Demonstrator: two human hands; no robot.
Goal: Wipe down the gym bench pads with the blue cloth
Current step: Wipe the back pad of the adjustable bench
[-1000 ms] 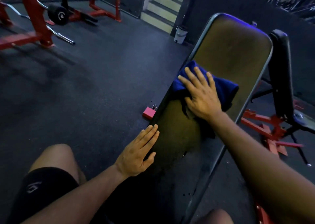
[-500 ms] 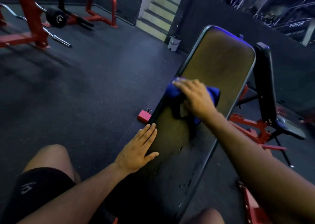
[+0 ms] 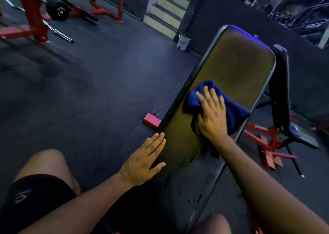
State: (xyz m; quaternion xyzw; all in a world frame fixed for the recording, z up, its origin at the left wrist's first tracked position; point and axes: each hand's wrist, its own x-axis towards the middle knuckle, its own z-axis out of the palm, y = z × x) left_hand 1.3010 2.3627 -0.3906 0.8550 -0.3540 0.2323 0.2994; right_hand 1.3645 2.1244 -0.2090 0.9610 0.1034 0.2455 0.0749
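Swept back out flat across the bench pad [image 3: 236, 68] in the half second before, after bunching at the pad's left edge; spread again under the right hand [image 3: 212, 116]. Pressed the blue cloth [image 3: 233, 109] with straight fingers at mid-length of the pad, toward its right edge, one corner draped over that edge. Lay flat beside the pad's left edge, the left hand [image 3: 144, 162], fingers straight and together, thumb on the pad face, holding nothing, hardly shifted from before.

Looked unwiped, by judgement, across the far end of the pad beyond the cloth and along the dim near end by the knees. Could slip off the right edge if the overhanging corner dragged the cloth during a stroke that way. Could bunch again under the palm and leave streaks, should pressure fall on the heel of the hand alone. Could also tip the wiper forward on a long reach to the far end, with only the left hand as brace.

Stood just to the right, a second black bench [image 3: 279, 91] on a red frame [image 3: 263, 137], near enough to catch an elbow. Lay well apart on the dark rubber floor [image 3: 89, 95] at upper left, a red rack [image 3: 33, 14] and a loaded barbell [image 3: 58, 11]. Sat beyond the pad's far end, a white bucket [image 3: 183, 40] at the foot of pale steps [image 3: 169, 9]. Showed under the left edge, a red foot [image 3: 151, 120]. Blocked nothing on the pad itself.
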